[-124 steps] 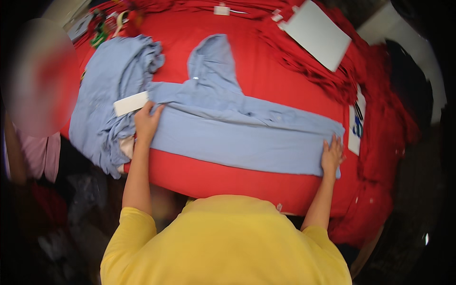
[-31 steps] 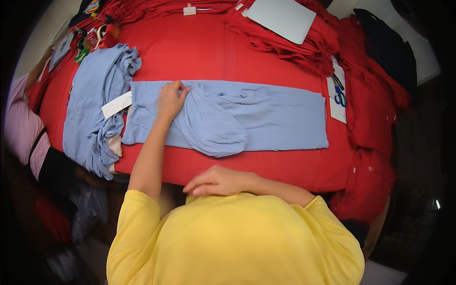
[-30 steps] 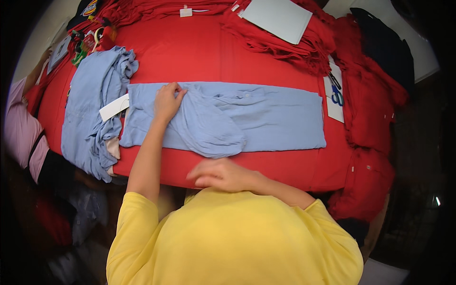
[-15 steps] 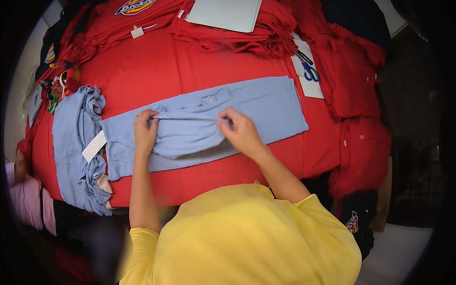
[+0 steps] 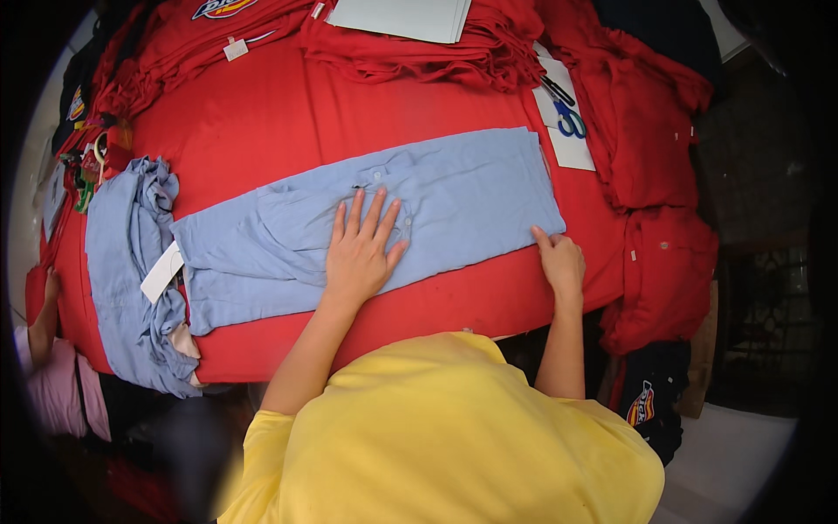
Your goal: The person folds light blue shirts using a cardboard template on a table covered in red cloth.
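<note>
My place looks like a garment workshop. Red clothes (image 5: 428,65) lie piled along the table's (image 5: 262,122) far and right edges, scissors (image 5: 569,123) near the right, a co-worker (image 5: 65,393) beside the left

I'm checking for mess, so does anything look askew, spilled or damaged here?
No spill or damage shows. Slightly untidy, though: a white tag sticks out slantwise past the left end of the folded blue garment, over the rumpled blue cloth, and the garment isn't smooth, with creases around the left hand.
</note>
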{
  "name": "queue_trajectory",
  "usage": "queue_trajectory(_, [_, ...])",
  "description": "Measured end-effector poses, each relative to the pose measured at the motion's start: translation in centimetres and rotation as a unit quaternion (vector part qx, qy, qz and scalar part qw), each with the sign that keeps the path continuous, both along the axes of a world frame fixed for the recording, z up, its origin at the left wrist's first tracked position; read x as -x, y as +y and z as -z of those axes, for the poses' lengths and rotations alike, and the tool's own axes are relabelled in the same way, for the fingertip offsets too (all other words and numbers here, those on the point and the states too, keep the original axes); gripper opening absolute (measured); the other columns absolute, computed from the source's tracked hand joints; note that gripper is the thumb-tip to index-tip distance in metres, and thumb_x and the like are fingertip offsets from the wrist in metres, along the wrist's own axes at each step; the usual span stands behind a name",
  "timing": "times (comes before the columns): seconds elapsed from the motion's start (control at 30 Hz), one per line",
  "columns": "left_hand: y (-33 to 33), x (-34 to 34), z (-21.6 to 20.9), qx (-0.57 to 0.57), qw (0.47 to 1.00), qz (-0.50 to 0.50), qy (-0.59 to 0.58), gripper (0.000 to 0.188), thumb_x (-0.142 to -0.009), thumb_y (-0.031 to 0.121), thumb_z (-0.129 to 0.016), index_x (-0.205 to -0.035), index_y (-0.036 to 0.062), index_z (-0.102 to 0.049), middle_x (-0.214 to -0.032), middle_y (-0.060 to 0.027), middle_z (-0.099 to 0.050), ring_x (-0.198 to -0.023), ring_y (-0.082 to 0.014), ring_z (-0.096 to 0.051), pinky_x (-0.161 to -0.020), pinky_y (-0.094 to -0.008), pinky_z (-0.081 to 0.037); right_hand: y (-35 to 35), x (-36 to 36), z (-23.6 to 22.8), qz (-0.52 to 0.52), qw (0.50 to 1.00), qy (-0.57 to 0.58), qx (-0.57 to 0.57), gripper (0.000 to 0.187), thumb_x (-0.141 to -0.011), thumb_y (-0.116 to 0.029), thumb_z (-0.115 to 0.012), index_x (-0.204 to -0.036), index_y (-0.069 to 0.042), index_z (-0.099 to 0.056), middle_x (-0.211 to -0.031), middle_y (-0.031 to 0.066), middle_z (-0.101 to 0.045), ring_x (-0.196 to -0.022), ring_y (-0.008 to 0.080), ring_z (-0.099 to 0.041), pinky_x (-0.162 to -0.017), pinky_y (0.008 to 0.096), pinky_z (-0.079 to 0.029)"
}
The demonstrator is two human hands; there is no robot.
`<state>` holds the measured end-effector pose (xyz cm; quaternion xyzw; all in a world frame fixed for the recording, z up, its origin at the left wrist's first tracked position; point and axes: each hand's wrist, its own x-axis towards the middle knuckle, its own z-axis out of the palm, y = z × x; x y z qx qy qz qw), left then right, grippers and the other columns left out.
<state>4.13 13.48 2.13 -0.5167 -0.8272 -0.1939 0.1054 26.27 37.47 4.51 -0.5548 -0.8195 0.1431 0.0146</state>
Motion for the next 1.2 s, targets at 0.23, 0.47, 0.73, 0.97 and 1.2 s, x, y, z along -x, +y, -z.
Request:
queue_trajectory(0.23, [0.2,0.8,0.6,-0.005,1.000,0.007,-0.017,0.058,-0.090,0.039,-0.057,-0.140,0.0116,-0.046,-0.147,-0.0102,-0.040,-0.136,-0.0340,-0.034,-0.112,-0.0498,-0.026,-0.9,5.6,2.2,-0.003,0.929,0.368,-0.049,0.024,-0.087,-0.023,-0.066,-0.086,-0.002,-0.053,-0.079,0.0109,-0.058,-0.075,0.0210,-0.056,-0.067,0.0342,-0.045])
queue_trajectory(0.47, [-3.1,2.8,2.2,-0.303,0.766,-0.092,-0.560,0.054,-0.094,0.025,-0.058,-0.142,0.0075,-0.042,-0.128,-0.0185,-0.055,-0.119,-0.0297,-0.053,-0.102,-0.0350,-0.039,-10.6,10.4,-0.6,-0.515,0.799,0.263,0.164,0.025,-0.074,0.001,-0.053,-0.098,-0.006,-0.052,-0.126,0.0108,-0.060,-0.136,0.0313,-0.040,-0.116,0.0541,-0.015])
queue_trajectory(0.73, [-2.9,2.4,-1.6,-0.175,0.851,-0.131,-0.478,0.080,-0.084,0.003,-0.062,-0.151,0.0081,-0.020,-0.095,-0.0129,-0.063,-0.086,-0.0237,-0.062,-0.079,-0.0288,-0.048,-10.2,10.4,-0.8,-0.353,0.813,0.412,0.212,0.018,-0.087,-0.001,-0.054,-0.104,-0.001,-0.061,-0.113,0.0099,-0.065,-0.116,0.0270,-0.057,-0.100,0.0384,-0.042])
queue_trajectory(0.97, [-2.8,2.0,-2.9,-0.144,0.975,-0.079,-0.152,0.062,-0.080,0.008,-0.067,-0.139,0.0113,-0.046,-0.125,-0.0143,-0.052,-0.110,-0.0318,-0.052,-0.092,-0.0427,-0.045,-3.6,16.2,0.8,-0.267,0.861,0.432,0.003,0.019,-0.091,-0.007,-0.054,-0.105,0.000,-0.065,-0.103,0.0120,-0.065,-0.099,0.0239,-0.061,-0.085,0.0323,-0.048])
queue_trajectory(1.2, [-2.8,0.6,0.7,-0.005,0.999,-0.041,-0.026,0.053,-0.081,0.031,-0.070,-0.130,0.0132,-0.057,-0.141,-0.0064,-0.047,-0.137,-0.0286,-0.035,-0.110,-0.0530,-0.028,-0.5,23.0,3.3,-0.346,0.898,0.259,-0.077,0.027,-0.086,-0.028,-0.066,-0.092,-0.002,-0.065,-0.096,0.0147,-0.063,-0.093,0.0344,-0.056,-0.085,0.0446,-0.042])
